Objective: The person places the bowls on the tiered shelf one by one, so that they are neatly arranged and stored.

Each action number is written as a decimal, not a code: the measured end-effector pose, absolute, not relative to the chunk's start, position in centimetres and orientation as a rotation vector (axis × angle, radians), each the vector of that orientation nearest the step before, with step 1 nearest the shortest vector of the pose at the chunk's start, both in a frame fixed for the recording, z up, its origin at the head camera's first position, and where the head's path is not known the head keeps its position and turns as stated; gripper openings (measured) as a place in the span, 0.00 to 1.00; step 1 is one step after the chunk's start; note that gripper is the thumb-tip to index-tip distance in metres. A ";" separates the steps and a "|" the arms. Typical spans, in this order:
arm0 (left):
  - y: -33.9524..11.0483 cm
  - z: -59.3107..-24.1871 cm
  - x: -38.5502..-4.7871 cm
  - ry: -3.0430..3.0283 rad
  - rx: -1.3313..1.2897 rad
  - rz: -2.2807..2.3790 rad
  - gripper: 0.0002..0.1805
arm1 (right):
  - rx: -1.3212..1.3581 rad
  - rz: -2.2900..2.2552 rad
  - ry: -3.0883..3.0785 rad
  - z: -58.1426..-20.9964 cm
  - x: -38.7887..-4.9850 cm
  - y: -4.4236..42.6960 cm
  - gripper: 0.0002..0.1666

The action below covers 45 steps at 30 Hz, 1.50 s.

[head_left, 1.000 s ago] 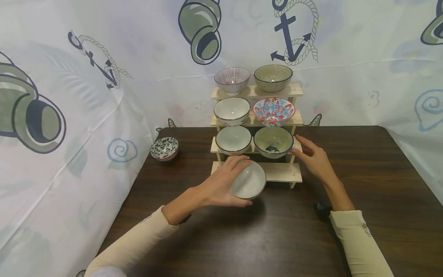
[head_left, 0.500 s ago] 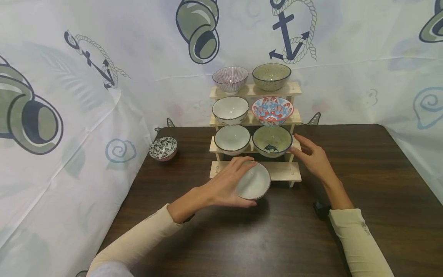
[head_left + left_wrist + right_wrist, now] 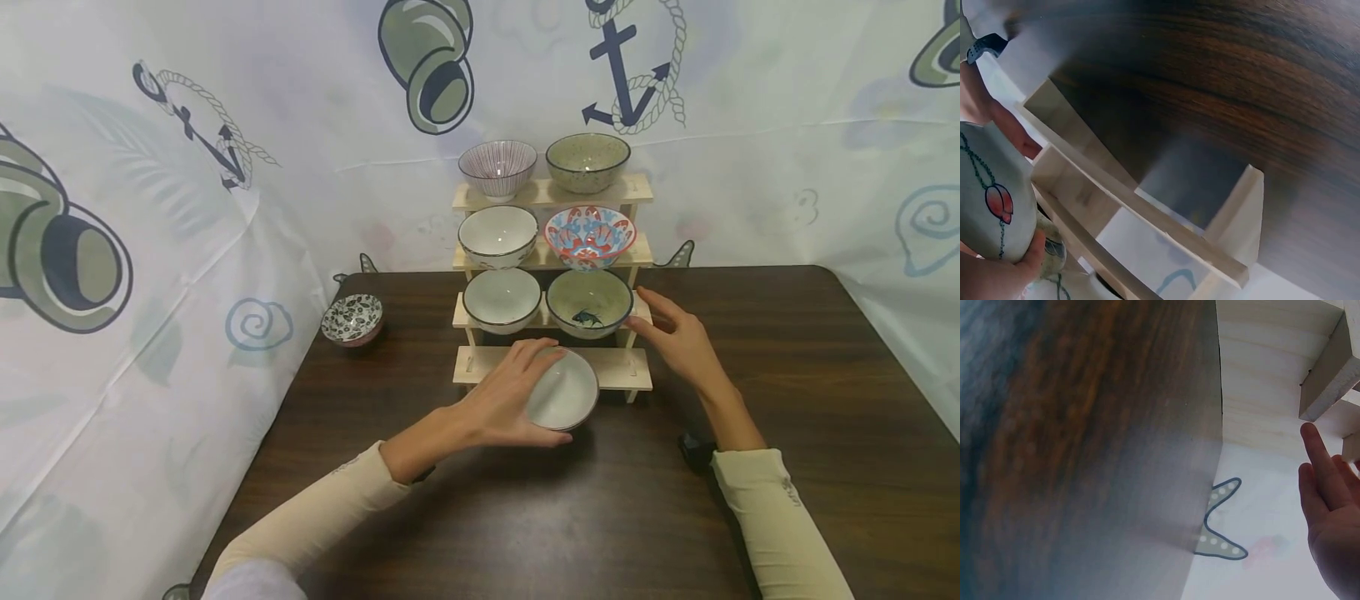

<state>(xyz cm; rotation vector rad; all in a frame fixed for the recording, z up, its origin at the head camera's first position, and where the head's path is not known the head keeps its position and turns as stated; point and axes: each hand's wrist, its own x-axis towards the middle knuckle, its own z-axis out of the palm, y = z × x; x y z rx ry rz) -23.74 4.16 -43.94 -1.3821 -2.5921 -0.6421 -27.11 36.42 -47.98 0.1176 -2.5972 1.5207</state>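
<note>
My left hand (image 3: pixel 502 408) grips a white bowl (image 3: pixel 566 390) by its rim, thumb at the near side and fingers at the far side. In the head view the bowl is before the lowest step of a wooden stepped stand (image 3: pixel 618 368). The left wrist view shows a red flower on the outside of the bowl (image 3: pixel 979 194). My right hand (image 3: pixel 678 337) is at the right end of the second step, fingers extended beside a green bowl (image 3: pixel 588 302) with a fish inside. In the right wrist view, a fingertip of that hand (image 3: pixel 1335 519) is by the stand's leg; contact is unclear.
Beside the green bowl stands a plain white bowl (image 3: pixel 501 298). Higher steps hold a white bowl (image 3: pixel 497 232), a red-and-blue bowl (image 3: pixel 589 237), a striped bowl (image 3: pixel 497 167) and a speckled green bowl (image 3: pixel 587 162). A black-patterned bowl (image 3: pixel 352 320) sits on the dark table (image 3: pixel 480 533) at left.
My left hand has carried the white bowl a little to the right along the front of the stand. The right hand has stayed at the stand's right side.
</note>
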 end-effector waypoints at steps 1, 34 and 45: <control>4.3 -44.0 -23.7 -2.590 -1.376 -0.640 0.60 | 0.117 1.521 -2.595 -48.0 -27.1 36.4 0.43; 9.4 -45.4 -23.3 -2.644 -1.020 -0.556 0.56 | 0.131 1.549 -2.569 -48.1 -27.1 36.4 0.42; 10.8 -46.0 -23.1 -2.688 -0.868 -0.651 0.53 | 0.146 1.532 -2.570 -48.1 -27.0 36.5 0.41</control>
